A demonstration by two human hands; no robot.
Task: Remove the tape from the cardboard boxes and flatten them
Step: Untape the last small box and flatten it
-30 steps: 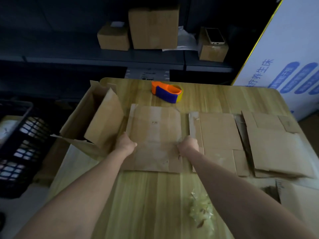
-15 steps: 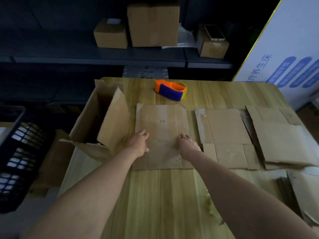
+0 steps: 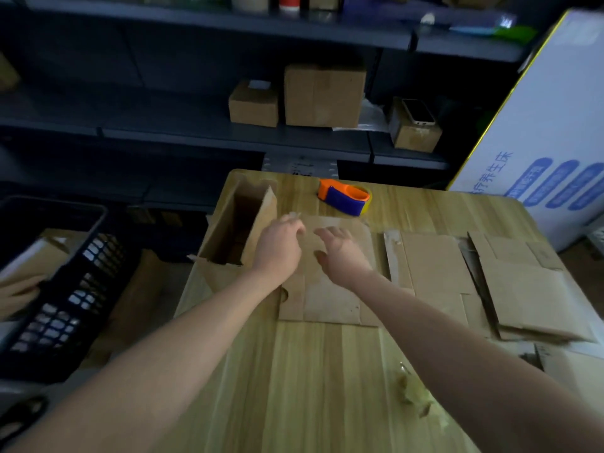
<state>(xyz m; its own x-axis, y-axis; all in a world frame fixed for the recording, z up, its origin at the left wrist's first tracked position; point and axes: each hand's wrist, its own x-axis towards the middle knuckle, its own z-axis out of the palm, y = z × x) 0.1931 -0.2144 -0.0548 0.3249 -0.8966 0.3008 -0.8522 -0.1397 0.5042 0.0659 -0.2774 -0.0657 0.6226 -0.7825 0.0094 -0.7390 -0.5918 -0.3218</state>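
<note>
Head view: both hands (image 3: 281, 243) above flattened box (image 3: 330, 289).

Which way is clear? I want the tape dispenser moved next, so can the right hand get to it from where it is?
Probably yes. The right hand hovers over the flattened box, and the tape dispenser sits just beyond on bare table with nothing between.

I see flattened brown cardboard box (image 3: 330, 286) mid wooden counter (image 3: 313, 371) | open upright cardboard box (image 3: 238, 223) to its left | two flattened cardboard pieces (image 3: 434, 269) to its right | orange-and-blue tape dispenser (image 3: 344, 196) behind | black plastic crate (image 3: 55, 289) off the counter's left.
</note>
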